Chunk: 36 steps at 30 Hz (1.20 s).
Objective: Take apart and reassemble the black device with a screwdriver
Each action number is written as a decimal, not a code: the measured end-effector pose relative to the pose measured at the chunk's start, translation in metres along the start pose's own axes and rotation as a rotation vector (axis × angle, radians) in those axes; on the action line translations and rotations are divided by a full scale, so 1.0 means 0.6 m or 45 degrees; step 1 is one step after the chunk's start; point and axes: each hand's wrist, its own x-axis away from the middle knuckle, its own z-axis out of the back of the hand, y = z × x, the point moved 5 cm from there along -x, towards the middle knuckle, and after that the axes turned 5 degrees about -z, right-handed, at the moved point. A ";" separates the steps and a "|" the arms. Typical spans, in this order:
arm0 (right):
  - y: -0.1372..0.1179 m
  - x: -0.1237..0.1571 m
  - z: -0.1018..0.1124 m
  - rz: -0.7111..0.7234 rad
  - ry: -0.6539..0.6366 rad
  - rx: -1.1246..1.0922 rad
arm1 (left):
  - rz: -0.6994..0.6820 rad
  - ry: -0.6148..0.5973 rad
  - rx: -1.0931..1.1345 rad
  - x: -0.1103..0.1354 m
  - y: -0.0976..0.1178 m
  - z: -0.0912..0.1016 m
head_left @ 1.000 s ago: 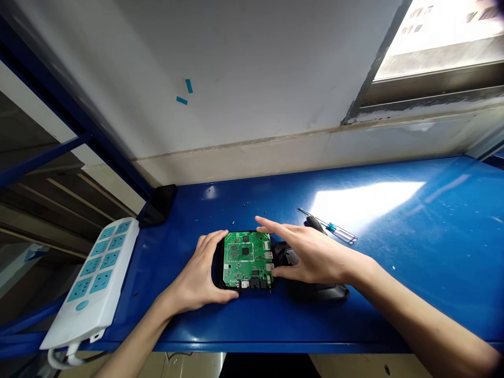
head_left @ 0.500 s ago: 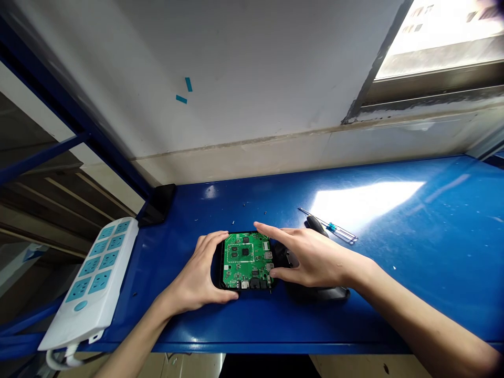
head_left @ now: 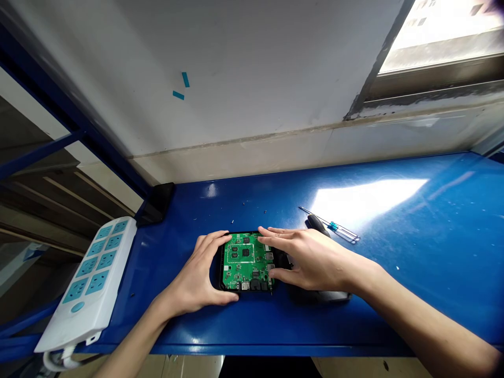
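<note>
A green circuit board lies face up in a shallow black case on the blue table. My left hand wraps around the case's left side, fingers at the far corner and thumb along the near edge. My right hand holds the board's right side, with the fingertips at its far right part and the thumb by the metal ports on that edge. Partly hidden under my right hand and wrist is a dark object whose kind I cannot make out.
A thin screwdriver with a clear and blue handle lies beyond my right hand, beside a black handle. Several tiny screws are scattered on the blue table. A white power strip stands left; a black object sits behind it.
My right fingers have shifted slightly right and now bend over the board's far right part. My left hand keeps its hold. The view has moved a little.
</note>
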 end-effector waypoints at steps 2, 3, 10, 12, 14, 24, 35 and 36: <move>0.001 0.000 -0.002 -0.001 -0.011 0.023 | 0.003 -0.003 -0.002 0.000 0.000 0.000; 0.001 0.000 -0.003 0.003 -0.016 0.033 | 0.002 -0.003 -0.004 -0.001 0.000 0.000; 0.001 -0.003 -0.005 0.031 -0.013 0.061 | -0.005 0.006 -0.009 0.000 0.002 0.002; 0.001 -0.005 -0.005 0.036 -0.013 0.057 | -0.003 -0.002 -0.011 -0.001 0.003 0.001; 0.000 -0.007 -0.004 0.039 -0.007 0.054 | 0.001 -0.014 -0.013 -0.001 0.003 0.001; 0.000 -0.005 -0.004 0.072 0.062 0.081 | 0.014 -0.030 -0.039 -0.002 0.003 -0.001; -0.003 -0.011 -0.016 0.084 0.179 -0.058 | 0.005 -0.027 -0.031 -0.008 0.003 -0.002; -0.001 -0.013 -0.019 0.075 0.184 -0.071 | 0.005 -0.028 -0.030 -0.008 0.003 -0.001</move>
